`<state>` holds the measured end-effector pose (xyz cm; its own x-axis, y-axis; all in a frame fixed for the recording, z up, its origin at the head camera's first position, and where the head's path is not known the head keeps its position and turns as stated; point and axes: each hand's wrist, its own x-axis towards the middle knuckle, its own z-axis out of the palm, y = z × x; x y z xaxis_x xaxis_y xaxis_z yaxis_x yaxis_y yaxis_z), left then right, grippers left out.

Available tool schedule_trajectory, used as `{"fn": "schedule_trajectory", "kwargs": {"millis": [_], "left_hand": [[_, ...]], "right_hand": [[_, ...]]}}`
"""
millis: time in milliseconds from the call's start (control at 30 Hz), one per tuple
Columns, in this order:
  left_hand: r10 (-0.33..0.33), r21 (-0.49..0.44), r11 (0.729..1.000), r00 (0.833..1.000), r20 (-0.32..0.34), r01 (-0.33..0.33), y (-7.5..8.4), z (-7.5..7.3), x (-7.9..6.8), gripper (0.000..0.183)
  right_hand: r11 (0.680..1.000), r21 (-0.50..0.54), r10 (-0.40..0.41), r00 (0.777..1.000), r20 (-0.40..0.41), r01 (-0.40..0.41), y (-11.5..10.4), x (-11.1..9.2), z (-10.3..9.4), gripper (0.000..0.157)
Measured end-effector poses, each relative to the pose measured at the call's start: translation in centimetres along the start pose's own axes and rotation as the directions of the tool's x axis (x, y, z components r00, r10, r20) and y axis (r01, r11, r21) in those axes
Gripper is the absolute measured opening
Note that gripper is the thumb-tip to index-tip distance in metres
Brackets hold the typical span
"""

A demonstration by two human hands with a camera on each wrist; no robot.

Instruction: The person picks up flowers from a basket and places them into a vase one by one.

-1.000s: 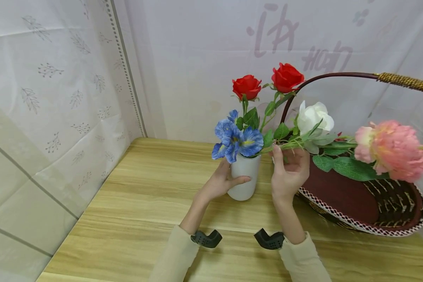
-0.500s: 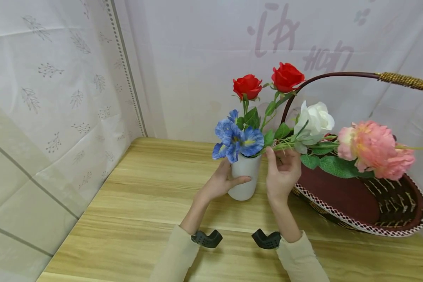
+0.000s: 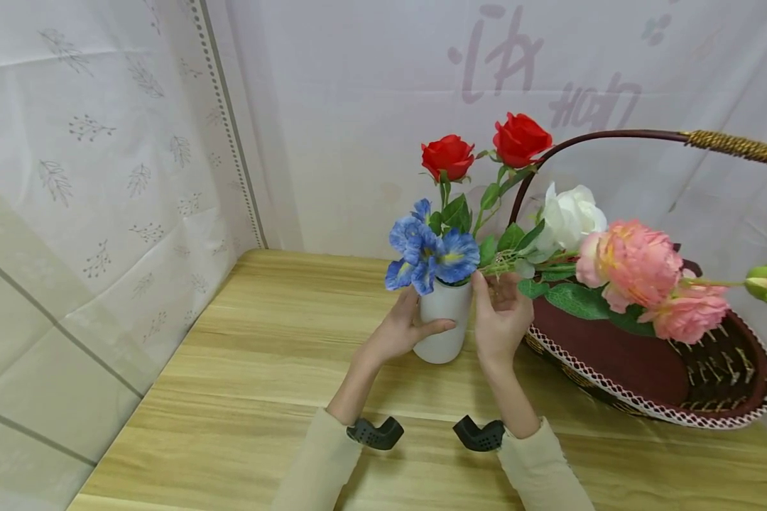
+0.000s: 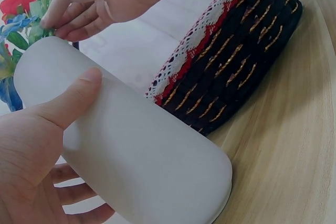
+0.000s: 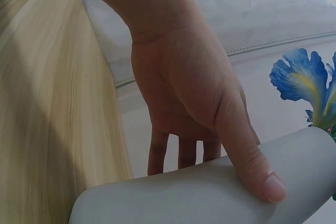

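On the wooden table stands a white vase (image 3: 439,333), seen lengthwise in the left wrist view. My left hand (image 3: 398,330) grips its side, thumb across the front; the right wrist view shows this same left hand (image 5: 189,82) on the vase. Blue irises (image 3: 431,248), two red roses (image 3: 447,157) and a white rose (image 3: 570,216) rise from the vase mouth. At the rim, my right hand (image 3: 501,319) pinches the stem of a pink peony spray (image 3: 639,259), which leans far right with a second bloom and a bud. The stem's lower end is hidden by leaves and fingers.
To the right sits a dark woven basket (image 3: 607,355) with white lace trim and a tall arched handle (image 3: 620,133); the peony blooms overlap it from above. A pale patterned cloth (image 3: 332,128) hangs behind the table.
My right hand has moved left and slightly down toward the vase rim, and the peony spray has slid left with it, bringing its bud into view. The left hand and vase stay put.
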<state>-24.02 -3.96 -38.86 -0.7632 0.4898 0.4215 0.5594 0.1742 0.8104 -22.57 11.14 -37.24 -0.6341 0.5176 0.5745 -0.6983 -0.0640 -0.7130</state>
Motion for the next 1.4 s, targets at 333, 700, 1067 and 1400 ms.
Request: {"fn": "schedule_trajectory", "kwargs": {"millis": [333,700,1067,1400], "left_hand": [[-0.006,0.021,1.000,1.000,-0.005,0.006,0.0,0.2,-0.2,0.086],[0.000,0.009,1.000,1.000,-0.007,0.000,0.1,0.2,-0.1,0.085],[-0.011,0.000,1.000,1.000,-0.022,0.011,-0.2,0.3,-0.3,0.093],[-0.024,-0.002,1.000,1.000,-0.015,0.024,-0.5,0.4,-0.1,0.090]], "right_hand": [[0.999,0.000,-0.048,0.999,0.019,0.048,-1.5,0.0,0.4,0.024],[0.988,-0.128,-0.083,0.996,0.020,0.085,-2.3,0.1,0.4,0.027],[0.993,-0.093,-0.068,0.997,0.029,0.070,-2.1,0.0,0.6,0.026],[0.972,-0.201,-0.110,0.993,0.051,0.118,-2.1,0.3,0.2,0.030]]}}
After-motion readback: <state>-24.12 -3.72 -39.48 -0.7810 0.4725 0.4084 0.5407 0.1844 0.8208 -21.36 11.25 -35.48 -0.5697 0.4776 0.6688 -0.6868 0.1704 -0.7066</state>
